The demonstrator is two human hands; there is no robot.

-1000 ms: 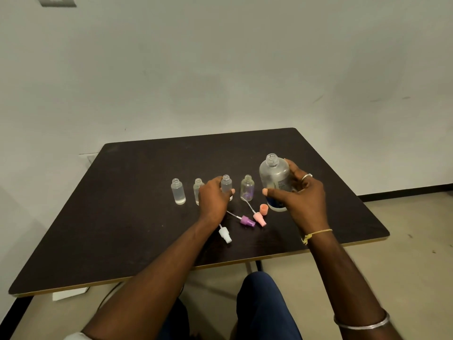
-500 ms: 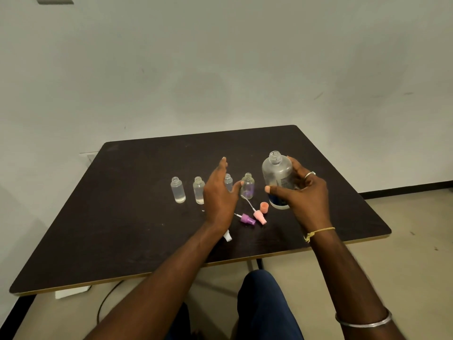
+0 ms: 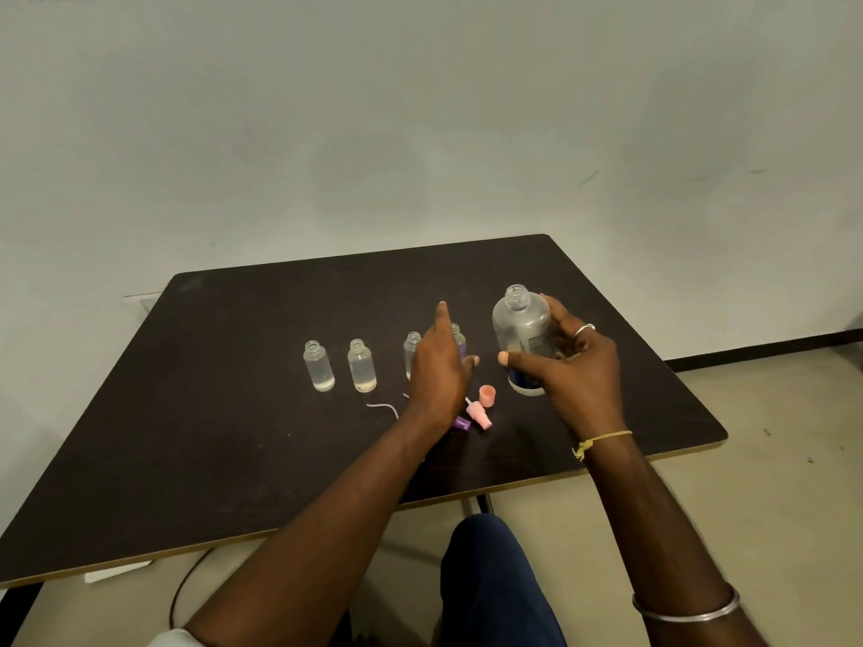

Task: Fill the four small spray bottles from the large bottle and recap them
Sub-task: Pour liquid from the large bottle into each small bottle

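Observation:
Several small clear bottles stand uncapped in a row on the dark table: the first small bottle, the second, the third and the fourth, purple-tinted bottle, the last two partly hidden by my left hand. That hand hovers with straight fingers in front of them and holds nothing. My right hand grips the large clear uncapped bottle, which stands upright at the row's right end.
Loose spray caps lie in front of the row: a pink spray head, a pink cap, a purple one partly under my wrist, and a white tube. My knee sits below the table's front edge.
My left hand let go of the third small bottle, opened and rose, drifting right toward the fourth. My right hand kept its grip on the large bottle.

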